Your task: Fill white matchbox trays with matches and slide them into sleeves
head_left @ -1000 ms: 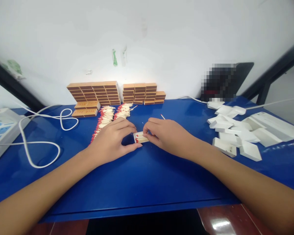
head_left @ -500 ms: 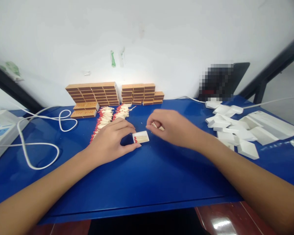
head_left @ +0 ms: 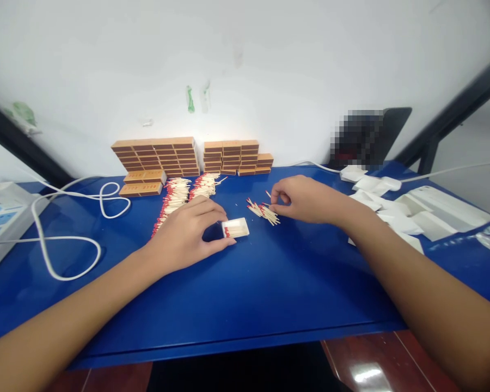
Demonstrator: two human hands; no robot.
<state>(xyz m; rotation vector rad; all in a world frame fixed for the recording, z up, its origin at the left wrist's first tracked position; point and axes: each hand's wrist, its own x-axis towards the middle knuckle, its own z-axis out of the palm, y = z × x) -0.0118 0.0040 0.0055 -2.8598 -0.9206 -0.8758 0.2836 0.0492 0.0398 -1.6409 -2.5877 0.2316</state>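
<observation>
A small white matchbox tray (head_left: 240, 223) lies on the blue table with several red-tipped matches inside, along its near side. My left hand (head_left: 190, 231) has its thumb and fingers around the tray's left end. To the right of the tray is a small loose pile of matches (head_left: 264, 212). My right hand (head_left: 304, 198) is at the pile's right edge, thumb and forefinger curled together. A match (head_left: 268, 194) pokes out at its fingertips; the fingers partly hide what they grip.
Two long heaps of matches (head_left: 204, 185) lie behind my left hand. Closed matchboxes (head_left: 155, 155) are stacked against the wall. White paper pieces (head_left: 375, 185) are scattered at the right. A looped white cable (head_left: 38, 228) and a power strip (head_left: 4, 218) are at the left.
My right hand has moved slightly right and back, uncovering the loose match pile. The left hand and the tray have stayed in place.
</observation>
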